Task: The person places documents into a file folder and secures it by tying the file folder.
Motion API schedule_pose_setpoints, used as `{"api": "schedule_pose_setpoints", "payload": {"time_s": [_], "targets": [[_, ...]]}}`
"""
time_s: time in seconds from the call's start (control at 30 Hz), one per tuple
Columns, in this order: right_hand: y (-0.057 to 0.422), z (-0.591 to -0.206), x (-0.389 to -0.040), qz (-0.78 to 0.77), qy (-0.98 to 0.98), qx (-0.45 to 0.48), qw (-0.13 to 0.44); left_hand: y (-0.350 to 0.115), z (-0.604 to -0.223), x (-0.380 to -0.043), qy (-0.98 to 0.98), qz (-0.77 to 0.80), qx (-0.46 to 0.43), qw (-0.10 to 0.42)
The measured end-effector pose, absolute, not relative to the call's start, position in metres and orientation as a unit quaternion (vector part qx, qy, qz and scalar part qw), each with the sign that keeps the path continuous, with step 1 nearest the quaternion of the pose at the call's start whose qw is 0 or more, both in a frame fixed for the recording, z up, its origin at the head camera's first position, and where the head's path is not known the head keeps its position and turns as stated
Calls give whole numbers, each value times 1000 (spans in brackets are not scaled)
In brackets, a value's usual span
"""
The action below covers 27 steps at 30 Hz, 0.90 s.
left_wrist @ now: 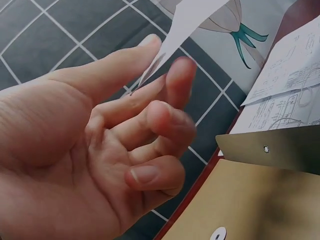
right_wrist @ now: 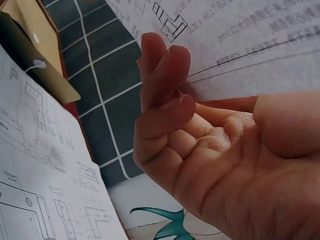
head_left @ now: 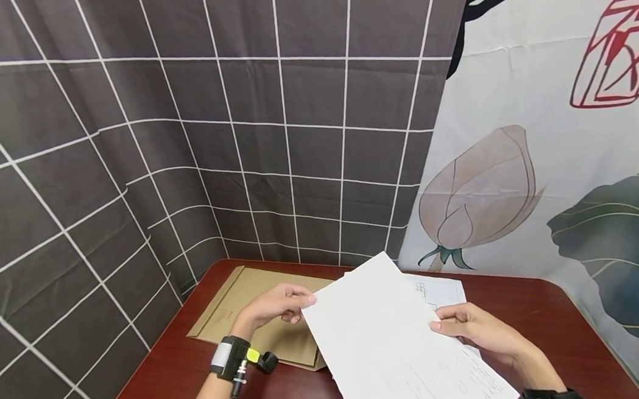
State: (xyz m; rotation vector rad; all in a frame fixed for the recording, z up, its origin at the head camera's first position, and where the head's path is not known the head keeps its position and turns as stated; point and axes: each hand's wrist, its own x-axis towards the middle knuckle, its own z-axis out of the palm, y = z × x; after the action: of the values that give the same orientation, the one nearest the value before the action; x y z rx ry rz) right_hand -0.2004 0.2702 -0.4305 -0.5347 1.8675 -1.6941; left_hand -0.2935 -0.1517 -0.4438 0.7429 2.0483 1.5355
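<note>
A white paper sheet (head_left: 371, 330) is held up above the table between both hands. My left hand (head_left: 276, 304) pinches its left edge between thumb and index finger; the other fingers curl loosely in the left wrist view. On the opposite edge my right hand (head_left: 478, 330) grips the sheet, thumb on the near side and fingers behind. Line drawings and printed text show on the sheet's underside (right_wrist: 245, 55) in the right wrist view. Below lie more drawing sheets (head_left: 448, 290), partly covered by the held one. A brown paper file envelope (head_left: 248, 295) lies beneath the left hand.
The red-brown table (head_left: 529, 302) carries all the papers. White button fasteners (left_wrist: 218, 233) sit on the envelope. Behind the table hangs a dark grid-patterned cloth (head_left: 316, 151), with a white flower-printed cloth (head_left: 518, 212) at the right.
</note>
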Motion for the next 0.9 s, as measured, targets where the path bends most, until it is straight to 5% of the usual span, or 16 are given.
{"api": "schedule_pose_setpoints", "payload": {"time_s": [0.37,0.9], "targets": [[267,-433,-202,-637,678,-211,301,-153,-445,-281,720,537,302,320],[268,-433,-202,-611,713,-202,278,-155,-447,-275,714,567,310,270]]}}
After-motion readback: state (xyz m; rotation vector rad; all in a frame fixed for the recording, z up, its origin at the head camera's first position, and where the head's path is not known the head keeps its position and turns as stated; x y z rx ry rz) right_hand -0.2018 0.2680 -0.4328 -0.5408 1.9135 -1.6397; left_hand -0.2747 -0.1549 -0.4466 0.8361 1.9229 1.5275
